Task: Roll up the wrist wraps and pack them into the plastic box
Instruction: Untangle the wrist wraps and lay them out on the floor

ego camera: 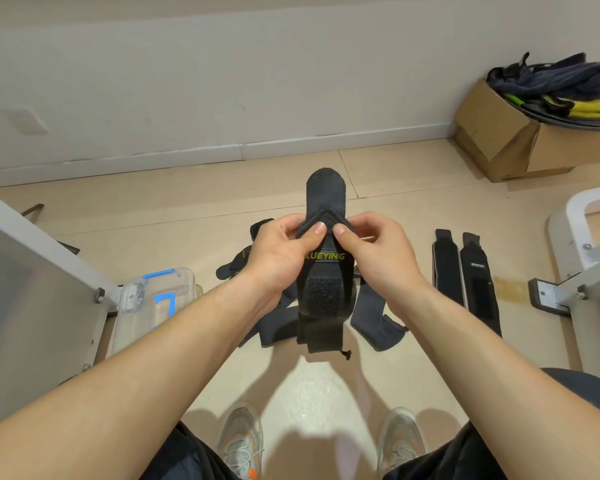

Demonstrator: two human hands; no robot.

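I hold a black wrist wrap [323,296] with yellow lettering up in front of me, above the floor. My left hand [281,254] and my right hand [371,251] pinch a fold near its upper part with thumbs and fingers, and its velcro end hangs down. Under it on the floor lies a loose heap of dark wraps [374,320]. Two more wraps [465,275] lie flat side by side to the right. The clear plastic box [153,303] with blue latches sits on the floor at the left, lid shut.
A grey metal frame [32,271] stands at the left beside the box. White furniture legs [579,251] stand at the right. A cardboard box [520,133] filled with straps sits by the wall at the far right. My two shoes [243,441] are at the bottom.
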